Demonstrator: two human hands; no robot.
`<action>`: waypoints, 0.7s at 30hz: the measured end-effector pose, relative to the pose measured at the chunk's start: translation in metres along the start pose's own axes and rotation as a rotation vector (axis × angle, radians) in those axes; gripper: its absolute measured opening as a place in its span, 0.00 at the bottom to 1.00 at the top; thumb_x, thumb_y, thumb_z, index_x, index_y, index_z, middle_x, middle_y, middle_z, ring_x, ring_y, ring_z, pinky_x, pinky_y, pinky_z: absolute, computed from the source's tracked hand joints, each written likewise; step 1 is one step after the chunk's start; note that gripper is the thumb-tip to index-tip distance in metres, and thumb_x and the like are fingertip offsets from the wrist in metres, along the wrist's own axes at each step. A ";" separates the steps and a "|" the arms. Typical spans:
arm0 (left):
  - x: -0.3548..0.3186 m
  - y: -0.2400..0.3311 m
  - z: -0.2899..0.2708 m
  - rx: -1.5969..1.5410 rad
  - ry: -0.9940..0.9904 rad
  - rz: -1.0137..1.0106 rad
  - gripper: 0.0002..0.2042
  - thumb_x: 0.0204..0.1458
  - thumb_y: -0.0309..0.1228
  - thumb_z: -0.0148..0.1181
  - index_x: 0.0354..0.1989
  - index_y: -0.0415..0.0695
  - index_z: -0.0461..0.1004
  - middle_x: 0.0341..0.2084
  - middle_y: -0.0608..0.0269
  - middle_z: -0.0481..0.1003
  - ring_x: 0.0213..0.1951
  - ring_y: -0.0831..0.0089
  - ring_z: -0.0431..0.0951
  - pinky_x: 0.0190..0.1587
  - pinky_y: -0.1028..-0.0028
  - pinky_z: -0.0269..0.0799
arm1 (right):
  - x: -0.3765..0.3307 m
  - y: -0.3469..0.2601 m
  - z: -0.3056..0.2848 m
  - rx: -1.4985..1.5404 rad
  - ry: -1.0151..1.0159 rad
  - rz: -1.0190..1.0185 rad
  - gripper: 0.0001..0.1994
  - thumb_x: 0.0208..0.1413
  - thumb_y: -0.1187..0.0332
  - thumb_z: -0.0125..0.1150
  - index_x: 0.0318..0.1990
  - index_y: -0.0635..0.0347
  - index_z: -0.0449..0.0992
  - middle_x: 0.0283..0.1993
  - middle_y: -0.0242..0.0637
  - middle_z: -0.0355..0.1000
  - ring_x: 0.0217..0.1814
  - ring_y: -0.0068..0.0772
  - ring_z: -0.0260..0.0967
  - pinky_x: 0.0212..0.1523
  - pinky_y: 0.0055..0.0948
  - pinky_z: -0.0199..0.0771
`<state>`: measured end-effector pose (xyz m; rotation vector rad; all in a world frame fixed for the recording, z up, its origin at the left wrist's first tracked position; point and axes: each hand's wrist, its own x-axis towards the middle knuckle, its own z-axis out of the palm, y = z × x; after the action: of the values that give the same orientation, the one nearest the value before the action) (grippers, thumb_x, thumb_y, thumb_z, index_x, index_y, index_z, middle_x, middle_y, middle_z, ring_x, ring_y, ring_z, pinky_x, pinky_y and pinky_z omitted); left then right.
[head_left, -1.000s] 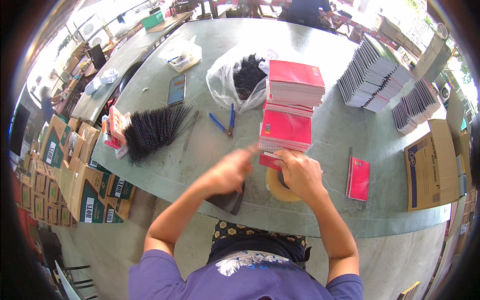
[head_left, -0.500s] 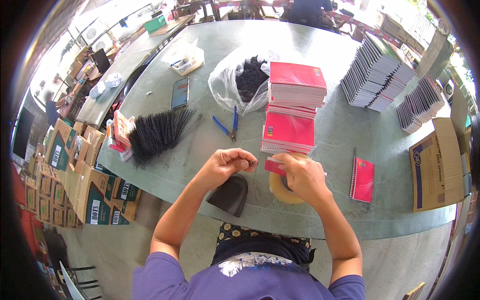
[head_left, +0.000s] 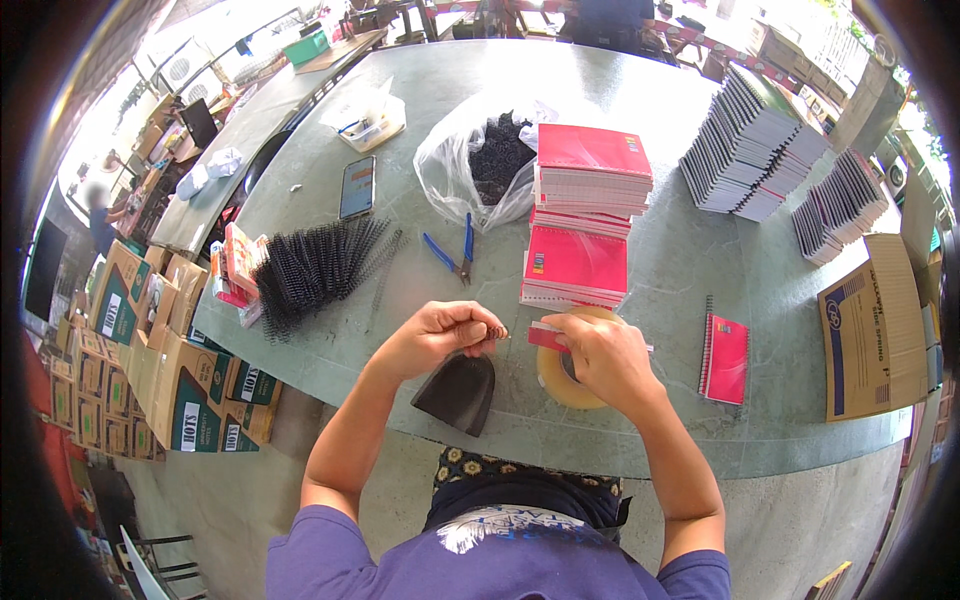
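My left hand (head_left: 440, 335) is closed, pinching a small dark coil piece (head_left: 493, 333) at its fingertips. My right hand (head_left: 603, 357) grips a tan roll of packing tape (head_left: 552, 382) with a red dispenser end (head_left: 543, 336) that points toward the left hand. Both hands are close together above the near edge of the green table (head_left: 700, 420). A dark pouch-like object (head_left: 458, 392) lies under the left hand. Just beyond the hands stand two stacks of red spiral notebooks (head_left: 578, 265).
Blue-handled pliers (head_left: 455, 255), a bundle of black binding coils (head_left: 315, 265), a clear bag of black coils (head_left: 490, 160) and a phone (head_left: 357, 187) lie on the left half. One red notebook (head_left: 725, 357) lies at the right, with grey notebook stacks (head_left: 750, 150) and a carton (head_left: 870, 325) beyond. Cartons (head_left: 170, 380) stand at the left.
My left hand lifted off the dark pouch and came up beside the right hand, now pinching the small coil piece. The right hand stayed on the tape roll.
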<state>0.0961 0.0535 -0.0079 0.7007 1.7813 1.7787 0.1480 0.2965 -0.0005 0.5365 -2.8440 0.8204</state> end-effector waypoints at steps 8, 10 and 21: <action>0.005 -0.049 -0.027 1.299 0.411 0.348 0.15 0.54 0.38 0.57 0.41 0.39 0.72 0.35 0.49 0.74 0.39 0.52 0.73 0.41 0.60 0.69 | 0.003 0.002 0.004 0.001 0.126 -0.087 0.11 0.49 0.73 0.54 0.40 0.53 0.77 0.34 0.38 0.76 0.37 0.42 0.73 0.39 0.39 0.72; 0.004 -0.056 -0.042 1.143 0.692 -0.066 0.17 0.54 0.42 0.57 0.39 0.38 0.70 0.33 0.47 0.74 0.35 0.49 0.76 0.38 0.59 0.70 | 0.004 0.002 0.009 -0.023 0.182 -0.133 0.10 0.48 0.73 0.54 0.38 0.55 0.77 0.34 0.39 0.76 0.37 0.41 0.73 0.41 0.38 0.70; 0.018 -0.097 -0.086 0.651 0.751 0.017 0.12 0.55 0.37 0.55 0.35 0.38 0.70 0.22 0.63 0.72 0.23 0.75 0.73 0.23 0.75 0.68 | 0.008 -0.008 0.016 0.014 0.252 -0.048 0.09 0.44 0.73 0.54 0.35 0.61 0.76 0.33 0.45 0.75 0.37 0.45 0.73 0.42 0.41 0.67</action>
<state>0.0247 0.0025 -0.1051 0.2612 2.9281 1.5627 0.1432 0.2796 -0.0085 0.4640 -2.5887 0.8350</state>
